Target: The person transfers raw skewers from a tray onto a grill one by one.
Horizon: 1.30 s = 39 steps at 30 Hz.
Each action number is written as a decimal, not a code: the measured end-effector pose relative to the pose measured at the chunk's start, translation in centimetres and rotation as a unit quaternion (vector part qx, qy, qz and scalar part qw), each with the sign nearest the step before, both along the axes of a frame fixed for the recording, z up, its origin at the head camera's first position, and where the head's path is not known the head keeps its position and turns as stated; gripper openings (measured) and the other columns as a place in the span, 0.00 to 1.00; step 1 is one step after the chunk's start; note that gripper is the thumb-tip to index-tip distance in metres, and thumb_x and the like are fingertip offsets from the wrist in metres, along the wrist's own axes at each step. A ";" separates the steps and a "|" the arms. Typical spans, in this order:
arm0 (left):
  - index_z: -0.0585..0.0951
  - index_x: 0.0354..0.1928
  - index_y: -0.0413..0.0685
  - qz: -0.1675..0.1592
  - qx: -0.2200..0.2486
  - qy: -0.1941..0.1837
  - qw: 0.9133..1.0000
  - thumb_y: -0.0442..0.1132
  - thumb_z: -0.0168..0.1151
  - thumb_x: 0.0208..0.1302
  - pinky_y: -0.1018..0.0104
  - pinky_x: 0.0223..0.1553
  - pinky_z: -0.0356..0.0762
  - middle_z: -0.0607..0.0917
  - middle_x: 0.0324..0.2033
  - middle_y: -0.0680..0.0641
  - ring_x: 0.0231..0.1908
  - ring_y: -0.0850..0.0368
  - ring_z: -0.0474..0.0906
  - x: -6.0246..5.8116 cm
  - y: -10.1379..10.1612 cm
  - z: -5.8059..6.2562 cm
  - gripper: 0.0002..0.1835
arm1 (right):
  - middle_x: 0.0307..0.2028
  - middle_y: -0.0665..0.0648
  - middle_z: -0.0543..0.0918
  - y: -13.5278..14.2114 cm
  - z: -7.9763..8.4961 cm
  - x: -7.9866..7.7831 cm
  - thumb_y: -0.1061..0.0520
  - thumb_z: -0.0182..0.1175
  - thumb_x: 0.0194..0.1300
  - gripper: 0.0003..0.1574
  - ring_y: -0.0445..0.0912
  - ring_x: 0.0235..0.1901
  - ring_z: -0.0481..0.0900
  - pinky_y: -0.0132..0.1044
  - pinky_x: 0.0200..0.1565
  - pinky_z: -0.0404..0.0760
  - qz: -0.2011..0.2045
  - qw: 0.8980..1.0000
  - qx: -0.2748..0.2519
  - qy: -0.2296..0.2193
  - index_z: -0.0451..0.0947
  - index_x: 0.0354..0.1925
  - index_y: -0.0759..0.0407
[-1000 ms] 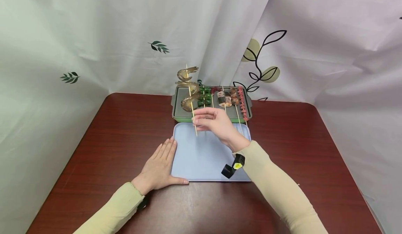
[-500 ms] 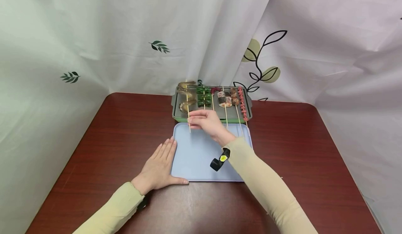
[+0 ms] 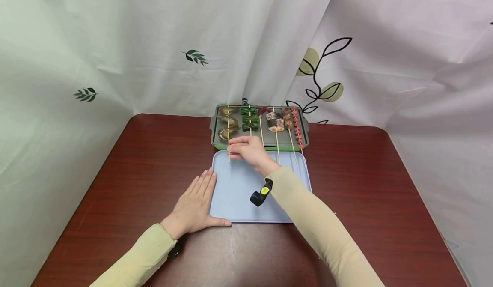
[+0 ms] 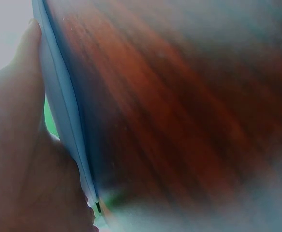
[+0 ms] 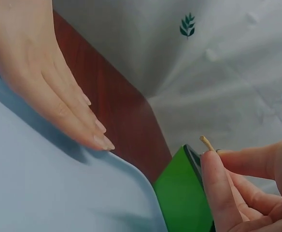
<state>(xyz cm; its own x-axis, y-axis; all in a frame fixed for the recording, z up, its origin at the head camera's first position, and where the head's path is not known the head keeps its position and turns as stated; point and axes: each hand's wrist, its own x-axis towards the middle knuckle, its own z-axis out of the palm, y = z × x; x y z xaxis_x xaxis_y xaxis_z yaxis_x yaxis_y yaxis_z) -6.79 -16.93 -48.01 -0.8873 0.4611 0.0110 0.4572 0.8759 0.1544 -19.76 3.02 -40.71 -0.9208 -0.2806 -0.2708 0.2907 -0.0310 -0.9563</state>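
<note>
My right hand pinches the lower stick of a shrimp skewer, whose shrimp lie over the left end of a grey grill plate with a green base. In the right wrist view the stick's end pokes out between thumb and fingertips. Flat beside the light blue tray rests my left hand, its straight fingers along the left edge and its thumb at the near corner. The left wrist view shows the tray's side against that hand.
Right of the shrimp lie a green pepper skewer, a dark red piece on a stick, a fish skewer, a brown ball skewer and a pink one. Several sticks reach over the tray. A white curtain hangs behind the table.
My right hand has moved left and lowered the shrimp skewer from above the grill's back edge down to the plate's left end. The left hand and the tray stay where they were.
</note>
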 end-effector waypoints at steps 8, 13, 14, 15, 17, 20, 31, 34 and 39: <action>0.53 0.77 0.29 0.002 -0.004 0.002 1.000 0.89 0.50 0.45 0.48 0.74 0.48 0.51 0.77 0.32 0.77 0.40 0.47 0.1 0.1 0.2 0.76 | 0.50 0.73 0.84 0.0 0.1 0.0 0.70 0.62 0.68 0.21 0.48 0.38 0.88 0.35 0.43 0.85 0.003 1.000 0.014 -0.008 0.79 0.59 0.72; 0.51 0.78 0.31 0.003 -0.009 0.013 1.000 0.91 0.45 0.44 0.49 0.74 0.48 0.49 0.78 0.33 0.77 0.42 0.46 -0.1 -0.1 -0.8 0.77 | 0.48 0.70 0.85 0.1 0.2 0.3 0.69 0.63 0.68 0.23 0.52 0.43 0.88 0.36 0.44 0.85 0.013 0.999 0.038 -0.001 0.78 0.61 0.72; 0.51 0.78 0.31 0.003 -0.010 0.014 1.000 0.91 0.45 0.44 0.49 0.74 0.48 0.49 0.78 0.33 0.77 0.42 0.46 -0.1 -0.2 -0.8 0.77 | 0.48 0.69 0.86 0.2 0.2 0.3 0.68 0.64 0.68 0.23 0.54 0.44 0.88 0.37 0.45 0.85 0.017 0.999 0.045 0.002 0.78 0.61 0.71; 0.51 0.78 0.31 0.003 -0.011 0.014 1.000 0.91 0.45 0.44 0.49 0.74 0.48 0.49 0.78 0.33 0.77 0.42 0.46 -0.1 -0.2 -0.8 0.77 | 0.47 0.68 0.86 0.3 0.3 0.4 0.67 0.64 0.68 0.24 0.55 0.45 0.87 0.38 0.45 0.85 0.021 0.998 0.052 0.005 0.77 0.61 0.71; 0.51 0.78 0.30 0.003 -0.014 0.010 1.000 0.91 0.45 0.45 0.49 0.74 0.47 0.49 0.78 0.33 0.77 0.42 0.45 0.0 -0.1 -0.6 0.77 | 0.46 0.66 0.87 0.5 0.4 0.6 0.65 0.65 0.69 0.25 0.57 0.47 0.87 0.39 0.46 0.85 0.029 0.997 0.073 0.015 0.77 0.62 0.70; 0.51 0.78 0.29 0.003 -0.012 0.001 1.000 0.90 0.47 0.46 0.48 0.74 0.47 0.50 0.78 0.32 0.77 0.40 0.46 0.1 0.0 0.1 0.76 | 0.47 0.62 0.88 1.0 0.9 1.0 0.59 0.66 0.70 0.27 0.58 0.48 0.86 0.41 0.48 0.85 0.037 0.993 0.107 0.043 0.77 0.64 0.67; 0.54 0.78 0.31 0.004 0.026 0.000 1.000 0.87 0.52 0.48 0.47 0.75 0.45 0.51 0.77 0.32 0.77 0.40 0.46 -0.7 -0.6 0.9 0.73 | 0.54 0.57 0.85 5.5 5.5 1.6 0.43 0.62 0.73 0.30 0.53 0.51 0.84 0.46 0.55 0.81 -0.006 0.974 0.142 0.178 0.78 0.65 0.57; 0.52 0.79 0.32 0.014 0.041 0.022 0.999 0.85 0.54 0.50 0.45 0.75 0.44 0.50 0.78 0.32 0.77 0.39 0.45 -2.0 -1.4 2.1 0.71 | 0.55 0.56 0.84 7.7 7.1 1.2 0.39 0.60 0.73 0.31 0.51 0.51 0.83 0.47 0.57 0.79 -0.029 0.963 0.163 0.213 0.78 0.66 0.54; 0.46 0.80 0.36 0.051 0.041 0.052 0.996 0.83 0.55 0.53 0.44 0.75 0.40 0.46 0.78 0.33 0.77 0.38 0.41 -4.8 -3.3 4.8 0.70 | 0.62 0.55 0.80 11.8 8.8 0.3 0.37 0.56 0.75 0.34 0.50 0.59 0.78 0.45 0.64 0.71 -0.073 0.946 0.182 0.257 0.76 0.68 0.54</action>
